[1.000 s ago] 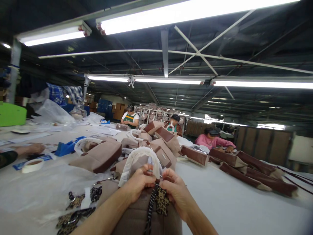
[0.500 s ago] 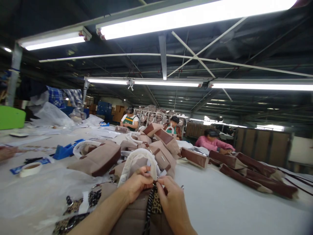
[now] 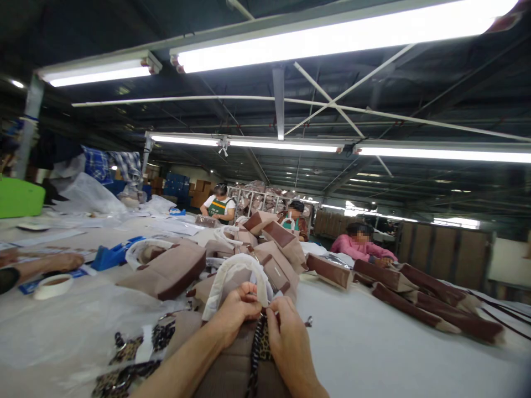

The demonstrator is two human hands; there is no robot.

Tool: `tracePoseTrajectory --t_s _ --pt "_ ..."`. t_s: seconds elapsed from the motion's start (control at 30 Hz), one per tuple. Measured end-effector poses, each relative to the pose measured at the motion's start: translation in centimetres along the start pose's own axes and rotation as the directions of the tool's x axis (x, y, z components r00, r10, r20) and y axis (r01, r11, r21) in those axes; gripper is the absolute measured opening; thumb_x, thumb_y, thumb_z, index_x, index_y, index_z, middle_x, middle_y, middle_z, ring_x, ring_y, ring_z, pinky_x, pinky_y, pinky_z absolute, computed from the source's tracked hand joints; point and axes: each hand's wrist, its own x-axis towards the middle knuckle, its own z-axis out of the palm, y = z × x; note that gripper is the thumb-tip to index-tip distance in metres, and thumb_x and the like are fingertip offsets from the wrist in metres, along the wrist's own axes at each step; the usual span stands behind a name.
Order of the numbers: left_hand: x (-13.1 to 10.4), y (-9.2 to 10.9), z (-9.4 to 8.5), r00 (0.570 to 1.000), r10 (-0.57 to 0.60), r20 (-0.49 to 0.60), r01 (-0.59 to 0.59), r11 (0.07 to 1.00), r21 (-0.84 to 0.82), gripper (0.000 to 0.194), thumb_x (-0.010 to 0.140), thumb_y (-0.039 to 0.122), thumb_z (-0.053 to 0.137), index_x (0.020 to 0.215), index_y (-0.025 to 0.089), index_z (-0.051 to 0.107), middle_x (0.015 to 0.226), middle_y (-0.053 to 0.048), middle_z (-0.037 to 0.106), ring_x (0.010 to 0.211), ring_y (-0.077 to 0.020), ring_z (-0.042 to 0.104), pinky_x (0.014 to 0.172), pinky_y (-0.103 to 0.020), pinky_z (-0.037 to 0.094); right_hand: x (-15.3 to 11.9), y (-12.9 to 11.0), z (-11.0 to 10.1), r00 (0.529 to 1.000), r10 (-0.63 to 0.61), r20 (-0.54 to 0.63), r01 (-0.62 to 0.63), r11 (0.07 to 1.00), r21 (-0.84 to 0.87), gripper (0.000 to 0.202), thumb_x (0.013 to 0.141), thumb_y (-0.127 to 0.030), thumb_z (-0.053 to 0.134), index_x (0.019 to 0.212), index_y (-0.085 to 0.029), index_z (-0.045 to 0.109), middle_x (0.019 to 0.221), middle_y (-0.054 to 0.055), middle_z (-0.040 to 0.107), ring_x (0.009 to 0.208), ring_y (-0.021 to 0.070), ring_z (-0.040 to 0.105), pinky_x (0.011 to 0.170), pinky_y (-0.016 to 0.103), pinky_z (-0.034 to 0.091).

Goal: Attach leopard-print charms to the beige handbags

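Note:
A taupe handbag [image 3: 226,362] stands in front of me, its arched handle [image 3: 236,264] wrapped in white material. My left hand [image 3: 240,309] pinches the right-hand lower end of that handle. Close beside it, my right hand [image 3: 292,342] is closed, thumb and finger together at a small metal ring by the handle's base; the exact part in its grip is hidden. Below the fingers a black striped strap [image 3: 254,354] and a leopard-print piece [image 3: 265,347] hang against the bag. A bit of metal hardware [image 3: 308,321] sticks out past my right hand.
More taupe and brown bags [image 3: 170,271] are heaped ahead; others [image 3: 435,298] lie along the right. At left are a tape roll [image 3: 53,286], a blue tape dispenser [image 3: 114,253], clear plastic and leopard-print pieces [image 3: 128,351]. A co-worker's hand [image 3: 62,262] reaches in; several people work beyond.
At the left, the co-worker's hand has reached farther in, above the tape roll. My two hands stay at the handle's base with only slight finger movement. The view has shifted slightly.

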Motion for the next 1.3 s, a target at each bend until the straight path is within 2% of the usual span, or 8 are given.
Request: tracePoseTrajectory --t_s 0.3,0.6,0.7,0.8,1.0,1.07,1.17,1.3 --pt "-0.7 0.7 0.9 0.993 0.038 0.108 -0.047 0.996 0.076 0.026 0.054 0.014 0.071 0.079 0.017 0.062 0.072 0.001 0.067 0.07 -0.0151 0.057 0.072 -0.027 0.039 2.8 1.1 -3.3 0.952 -0.017 0.304 -0.032 0.987 0.157 0.016 0.082 -0.025 0.046 0.067 -0.022 0.051 0.06 -0.004 0.051 0.059 0.0159 0.052 0.056 0.025 0.042" --pt "-0.8 0.6 1.3 0.996 0.087 -0.013 -0.08 0.959 0.271 0.031 0.054 0.009 0.066 0.082 0.019 0.059 0.065 0.003 0.06 0.065 -0.0175 0.054 0.065 -0.028 0.037 4.0 0.1 -3.4 0.99 0.006 0.14 -0.019 0.996 0.09 0.012 0.083 -0.025 0.045 0.071 -0.023 0.047 0.07 0.0 0.053 0.066 0.0185 0.05 0.062 0.029 0.035" --pt "-2.1 1.5 1.7 0.878 0.446 -0.171 -0.316 0.811 0.492 0.025 0.063 0.01 0.066 0.084 0.022 0.061 0.082 -0.002 0.063 0.085 -0.0225 0.056 0.08 -0.032 0.04 4.3 0.3 -4.7 0.979 -0.004 0.204 -0.02 0.993 0.115 0.015 0.081 -0.024 0.045 0.066 -0.023 0.045 0.057 -0.004 0.047 0.055 0.0157 0.045 0.055 0.027 0.031" --pt "-3.0 2.5 2.5 0.734 0.677 0.044 -0.512 0.51 0.691 0.027 0.076 0.011 0.057 0.097 0.023 0.067 0.101 -0.007 0.068 0.098 -0.0256 0.058 0.091 -0.036 0.042 4.2 0.4 -5.8 0.962 -0.033 0.271 -0.014 0.986 0.168 0.013 0.078 -0.025 0.049 0.065 -0.023 0.047 0.056 -0.006 0.045 0.054 0.0141 0.044 0.054 0.026 0.03" --pt "-2.3 2.3 3.7 0.76 0.528 0.378 -0.619 0.412 0.669 0.025 0.083 0.008 0.049 0.093 0.019 0.069 0.102 -0.007 0.071 0.097 -0.0211 0.064 0.089 -0.031 0.047 3.8 1.1 -5.8 0.974 0.054 0.221 -0.118 0.951 0.286 0.016 0.082 -0.032 0.052 0.07 -0.022 0.047 0.06 -0.006 0.043 0.056 0.0131 0.041 0.054 0.025 0.031" --pt "-2.2 1.5 3.6 0.753 0.535 0.382 -0.628 0.411 0.661 0.028 0.086 0.008 0.047 0.1 0.019 0.068 0.105 -0.007 0.07 0.097 -0.0198 0.063 0.09 -0.03 0.047 3.4 1.3 -5.6 0.976 0.066 0.21 -0.134 0.935 0.328 0.014 0.08 -0.029 0.055 0.069 -0.021 0.049 0.06 -0.006 0.044 0.056 0.0131 0.041 0.054 0.025 0.031" --pt "-2.2 0.7 3.6 0.83 0.476 0.291 -0.536 0.536 0.652 0.029 0.086 0.011 0.048 0.109 0.019 0.063 0.094 -0.005 0.071 0.078 -0.0164 0.064 0.076 -0.026 0.048 3.0 1.3 -5.5 0.977 0.069 0.201 -0.147 0.903 0.403 0.011 0.079 -0.026 0.057 0.071 -0.021 0.052 0.061 -0.005 0.048 0.056 0.0129 0.042 0.054 0.025 0.032" --pt "-2.2 1.3 4.2 0.889 0.378 0.258 -0.451 0.634 0.628 0.016 0.084 0.014 0.05 0.091 0.017 0.064 0.075 0.0 0.066 0.069 -0.015 0.058 0.067 -0.024 0.044 2.9 1.0 -5.4 0.973 0.116 0.201 -0.206 0.832 0.516 0.009 0.075 -0.024 0.065 0.073 -0.019 0.058 0.064 -0.005 0.053 0.059 0.0124 0.046 0.055 0.024 0.036"
